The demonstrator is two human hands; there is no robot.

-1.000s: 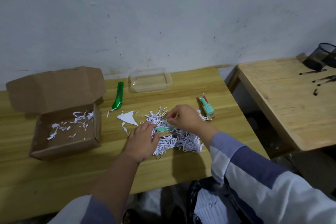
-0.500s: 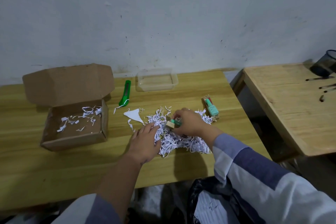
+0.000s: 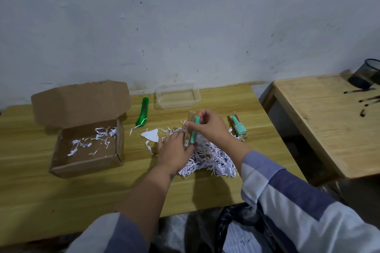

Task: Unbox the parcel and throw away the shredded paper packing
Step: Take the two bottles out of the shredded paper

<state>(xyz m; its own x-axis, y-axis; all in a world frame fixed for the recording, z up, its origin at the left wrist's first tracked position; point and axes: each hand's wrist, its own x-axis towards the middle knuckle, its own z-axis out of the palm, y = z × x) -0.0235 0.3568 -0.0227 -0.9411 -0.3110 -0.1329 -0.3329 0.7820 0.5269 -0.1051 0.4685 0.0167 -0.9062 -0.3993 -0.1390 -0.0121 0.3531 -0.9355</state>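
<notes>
Nearest me, shreds lie heaped on the desk. My left hand rests flat on them, fingers relaxed; my right hand pinches a green packet just above. I reckon lifting it could drag strips off the desk edge. Further left, the box holds stray scraps I might overlook.
</notes>
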